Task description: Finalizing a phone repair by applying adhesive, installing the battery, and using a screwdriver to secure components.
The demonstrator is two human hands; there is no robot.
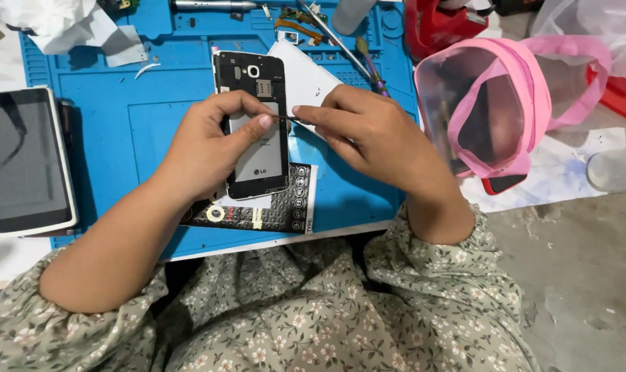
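A black phone (258, 89) lies face down with its back cover off, on a blue work mat (120, 117). A grey battery sits in its open back. My left hand (206, 148) grips the phone along its left edge, thumb resting on the battery. My right hand (371, 134) pinches a thin dark tool (292, 120) whose tip points at the phone's right edge, close to my left thumb. A white back cover (306, 79) lies under the phone's upper right side.
A white-framed tablet (23, 162) lies at the left. A black dotted packet (285, 210) sits under the phone's lower end. Pink bag (527, 89) at right, tweezers and small parts (334, 31) at the mat's top, crumpled white plastic (58, 24) top left.
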